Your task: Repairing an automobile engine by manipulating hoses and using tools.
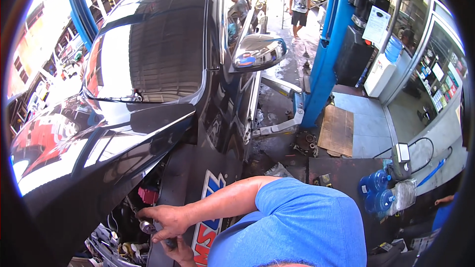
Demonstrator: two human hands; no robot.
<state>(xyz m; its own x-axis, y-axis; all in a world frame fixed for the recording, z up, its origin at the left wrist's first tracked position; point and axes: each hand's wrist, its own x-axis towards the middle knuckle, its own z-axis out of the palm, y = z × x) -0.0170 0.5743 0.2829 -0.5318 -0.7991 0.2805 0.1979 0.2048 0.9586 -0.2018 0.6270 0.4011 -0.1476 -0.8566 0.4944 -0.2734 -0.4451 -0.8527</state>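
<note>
My right hand (167, 220) reaches across to the left, over the edge of the dark car's engine bay. Its fingers close around the round metal head of a ratchet wrench (147, 227). Lower down, my left hand (181, 254) is closed near the dark handle end of the same wrench; part of its grip is hidden. A metal shaft appears to run from the wrench head into the bay, but its far end cannot be made out. Beside it sits a red part (148, 195). A dark fender cover (217, 182) with large printed letters hangs under my right forearm.
The black car's raised hood (64, 183) overhangs the bay at left. A chrome side mirror (260, 52) juts out ahead. A blue lift post (324, 64) with a metal lift arm (279, 127), cardboard (336, 128) and blue water jugs (378, 193) stand rightward. A person (300, 5) is farther off.
</note>
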